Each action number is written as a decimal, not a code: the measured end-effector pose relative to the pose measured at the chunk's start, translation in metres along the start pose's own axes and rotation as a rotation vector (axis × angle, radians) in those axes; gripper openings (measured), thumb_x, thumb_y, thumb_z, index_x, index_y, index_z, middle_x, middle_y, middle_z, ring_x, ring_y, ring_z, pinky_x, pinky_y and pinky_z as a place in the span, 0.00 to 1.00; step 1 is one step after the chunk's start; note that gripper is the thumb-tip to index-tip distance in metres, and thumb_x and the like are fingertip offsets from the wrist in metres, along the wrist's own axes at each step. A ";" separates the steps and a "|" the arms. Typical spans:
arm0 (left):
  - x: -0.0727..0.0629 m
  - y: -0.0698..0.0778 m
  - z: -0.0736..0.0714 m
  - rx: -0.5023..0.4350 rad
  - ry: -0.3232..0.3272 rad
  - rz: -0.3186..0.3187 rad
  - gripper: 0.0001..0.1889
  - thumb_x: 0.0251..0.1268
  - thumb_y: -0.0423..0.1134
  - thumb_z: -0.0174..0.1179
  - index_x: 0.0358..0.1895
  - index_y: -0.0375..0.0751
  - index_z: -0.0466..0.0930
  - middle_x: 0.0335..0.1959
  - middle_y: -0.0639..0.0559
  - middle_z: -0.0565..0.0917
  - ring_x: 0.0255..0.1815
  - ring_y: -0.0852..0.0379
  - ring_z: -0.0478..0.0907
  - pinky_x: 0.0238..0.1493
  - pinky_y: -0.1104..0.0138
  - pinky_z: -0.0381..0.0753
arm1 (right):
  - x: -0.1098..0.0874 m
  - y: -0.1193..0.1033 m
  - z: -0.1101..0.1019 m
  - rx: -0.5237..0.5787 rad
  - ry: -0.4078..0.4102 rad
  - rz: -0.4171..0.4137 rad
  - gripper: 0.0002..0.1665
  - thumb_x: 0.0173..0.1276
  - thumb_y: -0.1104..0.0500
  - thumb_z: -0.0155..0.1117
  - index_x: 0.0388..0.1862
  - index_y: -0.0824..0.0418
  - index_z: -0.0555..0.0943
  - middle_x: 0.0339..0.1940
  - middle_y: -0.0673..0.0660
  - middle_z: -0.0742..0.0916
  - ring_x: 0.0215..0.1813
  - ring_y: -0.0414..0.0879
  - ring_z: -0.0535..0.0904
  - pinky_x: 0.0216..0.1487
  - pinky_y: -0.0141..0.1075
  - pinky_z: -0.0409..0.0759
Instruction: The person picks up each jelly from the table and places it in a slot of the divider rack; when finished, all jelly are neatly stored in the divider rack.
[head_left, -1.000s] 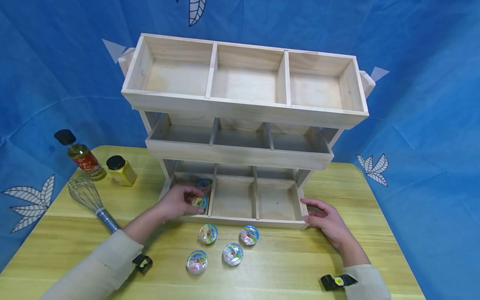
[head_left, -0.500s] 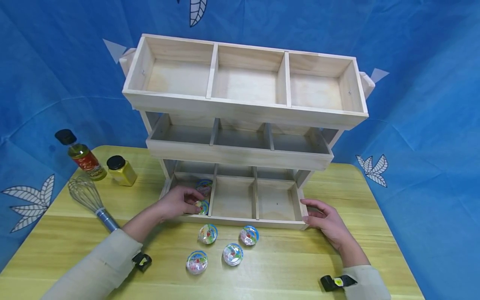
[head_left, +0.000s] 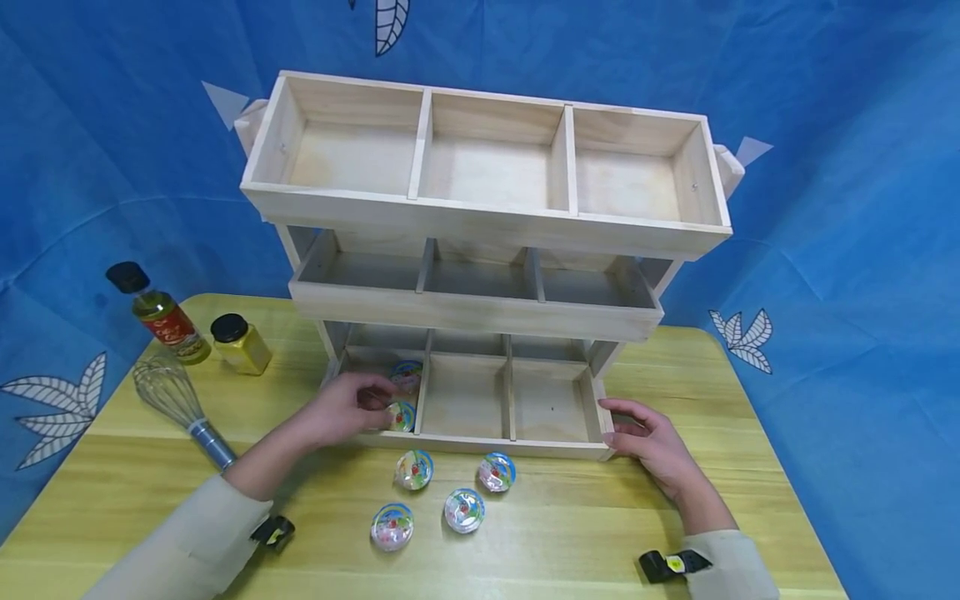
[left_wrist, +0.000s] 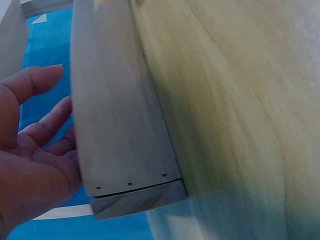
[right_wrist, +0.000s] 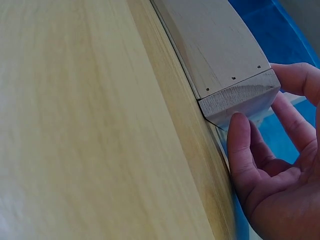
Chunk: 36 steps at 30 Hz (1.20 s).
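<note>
A three-tier wooden rack with divided trays stands on the table. My left hand reaches into the bottom tray's left compartment. Its fingertips are beside a small round cup with a printed lid; another such cup lies behind it. In the left wrist view, the left hand has thumb and fingers spread apart, partly hidden behind the tray's front board, and no cup shows. My right hand holds the bottom tray's right front corner; in the right wrist view, its fingers bend around the wooden end.
Several more round cups lie on the table in front of the rack. At the left are a whisk, a yellow jar with black lid and an oil bottle. A blue cloth hangs behind.
The front cup in the left compartment has shifted slightly right, toward the divider. My left fingers have drawn back a little to the left from it. My right hand stays at the corner.
</note>
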<state>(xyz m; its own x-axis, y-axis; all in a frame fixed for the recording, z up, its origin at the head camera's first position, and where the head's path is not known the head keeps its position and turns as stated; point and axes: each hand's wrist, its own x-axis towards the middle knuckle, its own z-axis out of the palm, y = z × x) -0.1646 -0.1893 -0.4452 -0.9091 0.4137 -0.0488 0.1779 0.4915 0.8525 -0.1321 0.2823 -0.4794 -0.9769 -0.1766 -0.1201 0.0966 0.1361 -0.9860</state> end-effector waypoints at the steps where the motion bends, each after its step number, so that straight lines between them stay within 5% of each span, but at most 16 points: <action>1: -0.002 0.001 0.000 0.011 0.010 0.015 0.20 0.58 0.31 0.69 0.54 0.27 0.79 0.46 0.39 0.83 0.42 0.49 0.81 0.44 0.60 0.83 | 0.000 0.000 0.000 -0.001 0.000 -0.001 0.33 0.64 0.70 0.69 0.67 0.73 0.71 0.63 0.72 0.73 0.50 0.50 0.80 0.41 0.39 0.85; 10: -0.034 0.019 0.018 0.173 0.298 0.183 0.20 0.55 0.27 0.71 0.53 0.31 0.81 0.46 0.42 0.84 0.44 0.46 0.81 0.44 0.55 0.84 | 0.001 0.003 0.000 0.005 -0.006 -0.003 0.33 0.64 0.70 0.69 0.67 0.73 0.71 0.64 0.71 0.73 0.51 0.50 0.80 0.42 0.40 0.85; 13: -0.048 0.022 0.025 0.155 0.319 0.203 0.19 0.52 0.25 0.72 0.50 0.34 0.83 0.43 0.46 0.84 0.41 0.51 0.81 0.41 0.60 0.84 | 0.001 0.003 0.000 0.011 -0.010 -0.005 0.33 0.64 0.70 0.69 0.67 0.73 0.71 0.63 0.71 0.73 0.51 0.50 0.81 0.42 0.40 0.85; 16: -0.062 0.022 0.029 0.092 0.252 0.199 0.19 0.51 0.26 0.74 0.49 0.38 0.83 0.41 0.50 0.83 0.38 0.53 0.81 0.39 0.63 0.84 | 0.000 0.003 0.000 0.018 -0.014 -0.007 0.33 0.64 0.70 0.69 0.67 0.73 0.71 0.62 0.72 0.74 0.50 0.50 0.81 0.41 0.41 0.86; 20: -0.076 0.018 0.032 -0.035 0.084 0.174 0.20 0.53 0.30 0.74 0.50 0.37 0.82 0.42 0.47 0.83 0.38 0.49 0.81 0.40 0.61 0.84 | 0.001 0.002 -0.001 0.019 -0.015 -0.007 0.34 0.64 0.70 0.70 0.68 0.73 0.71 0.61 0.72 0.74 0.49 0.50 0.82 0.41 0.42 0.86; 29: -0.085 0.006 0.036 -0.308 -0.231 0.039 0.31 0.48 0.31 0.77 0.58 0.31 0.77 0.48 0.38 0.80 0.46 0.41 0.79 0.46 0.60 0.84 | 0.002 0.003 -0.003 0.016 -0.017 -0.011 0.34 0.63 0.70 0.70 0.67 0.74 0.71 0.60 0.72 0.75 0.49 0.50 0.82 0.40 0.42 0.86; 36: -0.080 0.001 0.045 -0.423 -0.328 0.016 0.32 0.47 0.28 0.75 0.59 0.25 0.75 0.47 0.38 0.80 0.46 0.44 0.78 0.44 0.62 0.84 | 0.001 0.002 -0.002 0.020 -0.019 -0.009 0.34 0.64 0.70 0.69 0.68 0.73 0.71 0.61 0.71 0.74 0.49 0.50 0.81 0.41 0.41 0.86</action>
<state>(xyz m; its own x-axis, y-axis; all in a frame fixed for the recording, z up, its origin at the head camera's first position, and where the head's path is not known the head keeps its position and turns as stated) -0.0747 -0.1872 -0.4644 -0.7301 0.6696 -0.1366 -0.0381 0.1597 0.9864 -0.1329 0.2840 -0.4811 -0.9740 -0.1960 -0.1132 0.0918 0.1153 -0.9891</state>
